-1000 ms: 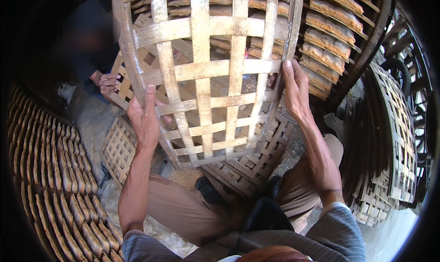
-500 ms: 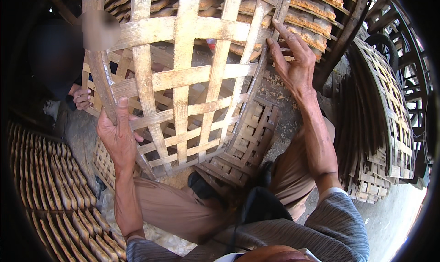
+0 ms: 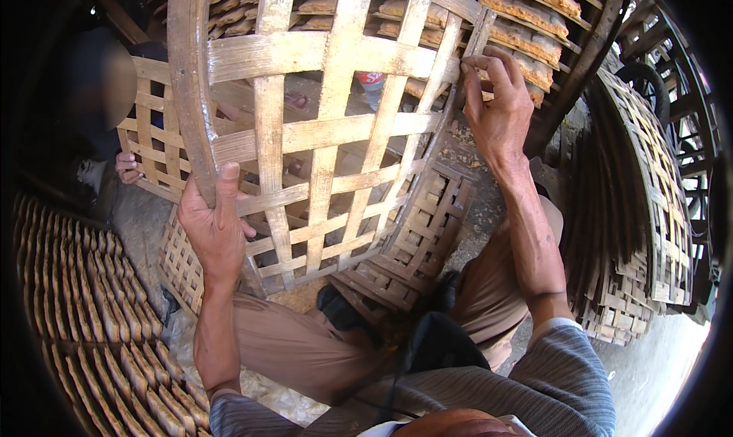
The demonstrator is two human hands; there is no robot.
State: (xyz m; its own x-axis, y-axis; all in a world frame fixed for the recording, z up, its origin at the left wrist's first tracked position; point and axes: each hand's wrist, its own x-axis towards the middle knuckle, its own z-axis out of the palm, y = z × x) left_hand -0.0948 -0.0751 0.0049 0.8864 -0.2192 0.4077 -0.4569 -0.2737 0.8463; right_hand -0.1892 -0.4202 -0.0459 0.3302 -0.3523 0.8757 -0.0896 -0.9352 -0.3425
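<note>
A large woven bamboo tray (image 3: 324, 131) with a wooden rim stands tilted up in front of me. My left hand (image 3: 214, 227) is wrapped round its left rim, thumb on the near face. At the upper part of its right rim, the thumb and bent fingers of my right hand (image 3: 500, 105) are closed against the edge; whether they also pinch something small cannot be seen. Through the gaps a plastic bottle with a red label (image 3: 372, 85) shows. Behind the tray's lower right lies another woven tray (image 3: 431, 215), darker, near my feet.
Far left, a co-worker's hand (image 3: 128, 167) holds another woven tray (image 3: 156, 124). Racked rows of brownish flat pieces (image 3: 84, 292) fill the lower left. Stacked trays with orange-brown slabs (image 3: 527, 36) rise at the back. More woven trays (image 3: 649, 177) lean at the right.
The tray and my left hand have shifted a little to the right. My right hand's fingers, stretched along the rim before, are now bent in. The co-worker's tray shows more at the left.
</note>
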